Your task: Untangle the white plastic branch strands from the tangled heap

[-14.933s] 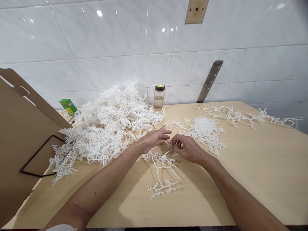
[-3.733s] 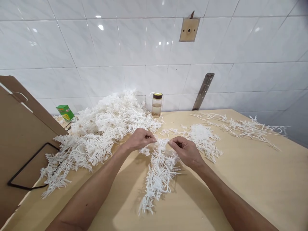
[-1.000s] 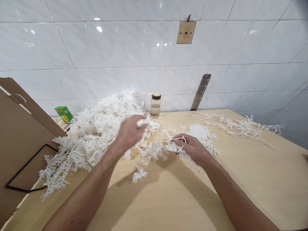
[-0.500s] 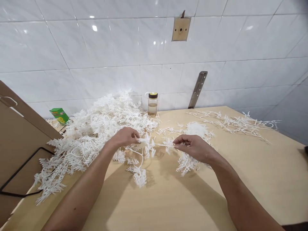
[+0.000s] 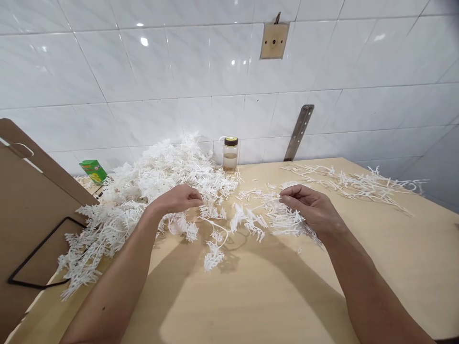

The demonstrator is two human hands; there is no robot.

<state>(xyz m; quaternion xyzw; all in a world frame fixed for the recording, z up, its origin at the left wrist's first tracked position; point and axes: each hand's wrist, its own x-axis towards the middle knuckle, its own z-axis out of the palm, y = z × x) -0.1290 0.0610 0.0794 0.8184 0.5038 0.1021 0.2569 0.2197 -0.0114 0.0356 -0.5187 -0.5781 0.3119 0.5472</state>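
The left hand (image 5: 186, 198) pinches thin white plastic sprigs (image 5: 213, 211), thumb and fingertips together. The right hand (image 5: 308, 206), thumb and fingers nearly closed, pinches feathery, many-tipped white strands (image 5: 287, 220) above the smooth, pale wood-look table (image 5: 268, 296). A bushy, tangled pile of spiky white sprigs (image 5: 161, 177) lies beside the left hand; bare, knobbly stems (image 5: 355, 184) spread at the far right. By the glossy tiled wall stand a clear dark-lidded bottle (image 5: 230, 156) and a tilted green carton (image 5: 93, 171), its print too small to read.

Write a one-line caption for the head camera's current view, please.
Right hand pinching a white branching sprig, left hand before a large white heap, on a pale tabletop.
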